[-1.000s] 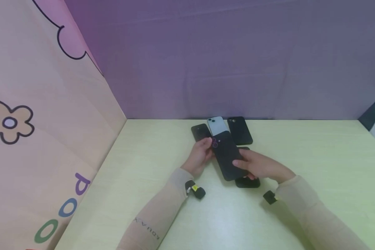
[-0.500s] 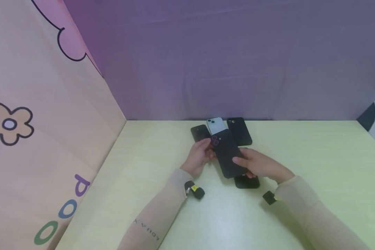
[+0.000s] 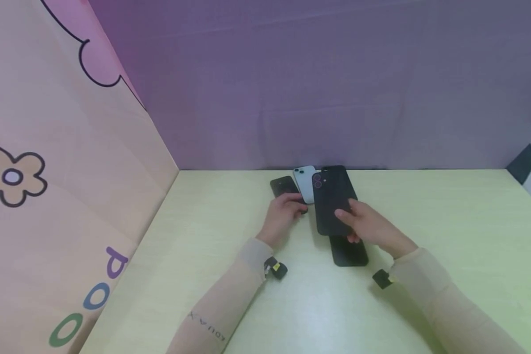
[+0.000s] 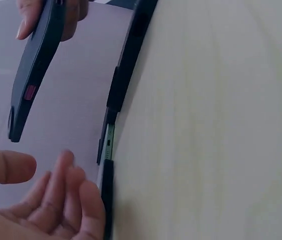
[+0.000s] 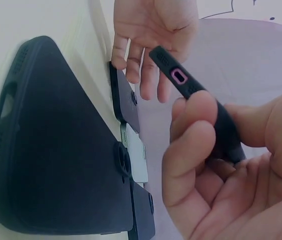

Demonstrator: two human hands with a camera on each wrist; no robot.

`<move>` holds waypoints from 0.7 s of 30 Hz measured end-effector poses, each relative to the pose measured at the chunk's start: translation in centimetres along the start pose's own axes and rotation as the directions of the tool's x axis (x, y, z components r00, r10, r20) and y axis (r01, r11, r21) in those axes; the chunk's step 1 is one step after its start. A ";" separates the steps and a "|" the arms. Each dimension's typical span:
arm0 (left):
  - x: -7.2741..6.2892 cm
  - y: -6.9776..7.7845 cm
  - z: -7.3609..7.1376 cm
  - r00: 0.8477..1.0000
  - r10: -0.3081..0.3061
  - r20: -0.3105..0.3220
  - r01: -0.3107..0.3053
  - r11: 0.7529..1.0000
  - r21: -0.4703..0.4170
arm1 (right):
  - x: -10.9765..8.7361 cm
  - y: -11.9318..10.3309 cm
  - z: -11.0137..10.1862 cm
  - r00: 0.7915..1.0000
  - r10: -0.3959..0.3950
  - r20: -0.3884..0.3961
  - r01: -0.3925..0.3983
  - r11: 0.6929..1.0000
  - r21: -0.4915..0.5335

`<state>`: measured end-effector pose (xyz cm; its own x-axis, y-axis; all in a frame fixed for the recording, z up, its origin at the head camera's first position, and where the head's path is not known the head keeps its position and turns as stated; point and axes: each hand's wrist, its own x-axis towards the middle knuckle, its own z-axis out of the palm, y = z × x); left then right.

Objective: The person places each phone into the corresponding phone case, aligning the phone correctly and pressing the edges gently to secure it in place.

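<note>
My right hand point(image 3: 371, 226) holds a phone in a black case point(image 3: 332, 204) above the table, thumb on its back and fingers beneath. Purple-pink rings circle its lenses, and a pink port shows at its end in the right wrist view. Relaxed, with nothing between thumb and fingers, my left hand point(image 3: 280, 219) is beside a black phone point(image 3: 284, 185) lying at the left. A light blue phone point(image 3: 305, 182) lies next to that one. Under the held phone, another black phone point(image 5: 66, 145) lies nearer me. One more black phone point(image 5: 141, 212) at the back is mostly covered in the head view.
The pale wooden table point(image 3: 203, 216) ends at a purple backdrop point(image 3: 336, 88). At the left stands a pink panel point(image 3: 93, 162) with a flower and letters. Dark wrist cameras point(image 3: 382, 279) sit on both sleeves.
The held phone has left my left fingers and moved right and back in my right hand, turning more upright in view. The light blue phone is now more exposed.
</note>
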<state>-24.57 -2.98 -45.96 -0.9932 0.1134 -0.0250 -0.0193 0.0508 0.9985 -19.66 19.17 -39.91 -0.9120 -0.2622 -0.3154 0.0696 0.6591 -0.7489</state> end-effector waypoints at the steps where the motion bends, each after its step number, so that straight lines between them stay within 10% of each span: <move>1: -0.1 0.2 0.0 1.000 0.006 -0.013 -0.005 0.999 0.045 | 0.0 0.1 0.0 1.000 0.000 -0.009 0.000 1.000 0.006; 10: -0.6 1.2 -0.6 0.997 -0.069 0.023 0.056 0.930 0.363 | 0.0 0.1 -0.2 0.998 -0.014 -0.063 0.018 0.998 0.059; 21: -1.2 2.0 -0.9 0.989 -0.103 0.102 0.002 0.712 0.702 | -0.2 -0.1 -0.6 0.995 -0.006 -0.102 0.017 0.994 0.109</move>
<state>-23.48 -3.88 -43.89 -0.9691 0.2080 -0.1324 0.0649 0.7333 0.6768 -19.69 19.58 -39.38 -0.9490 -0.1923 -0.2500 0.0980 0.5737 -0.8132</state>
